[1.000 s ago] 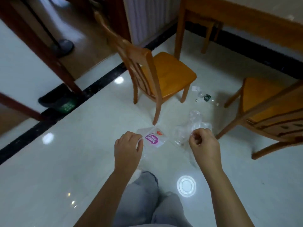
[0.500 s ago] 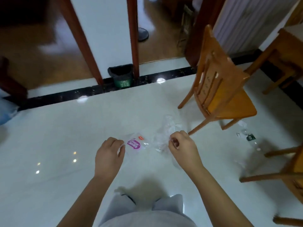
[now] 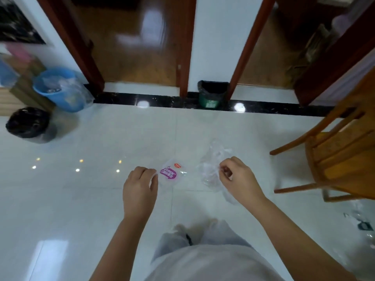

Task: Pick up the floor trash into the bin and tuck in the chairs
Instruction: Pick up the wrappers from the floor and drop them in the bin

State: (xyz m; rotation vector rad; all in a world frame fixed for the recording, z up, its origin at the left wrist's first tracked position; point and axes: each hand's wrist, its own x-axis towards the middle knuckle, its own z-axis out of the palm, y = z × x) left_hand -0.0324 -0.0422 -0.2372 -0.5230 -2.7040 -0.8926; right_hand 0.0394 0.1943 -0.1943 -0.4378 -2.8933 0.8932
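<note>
My left hand point(image 3: 140, 185) pinches a clear wrapper with a purple and orange label point(image 3: 170, 173), held in the air in front of me. My right hand point(image 3: 237, 177) grips a crumpled clear plastic bag point(image 3: 211, 167) at about the same height. A small green bin with a black liner point(image 3: 212, 94) stands straight ahead against the white pillar. A wooden chair point(image 3: 334, 157) stands at the right edge, pulled out. More clear plastic trash with a dark label point(image 3: 363, 224) lies on the floor at the far right.
A blue bucket with a plastic liner point(image 3: 60, 88) and a black bag-lined bin point(image 3: 28, 124) stand at the left. Dark red door frames point(image 3: 247, 47) flank the pillar. The white tile floor point(image 3: 101, 199) reflects ceiling lights. My light trousers fill the bottom.
The view has swung left: the green bin now sits straight ahead and nearer, the chair has slid to the right edge. Both hands still hold their plastic pieces.
</note>
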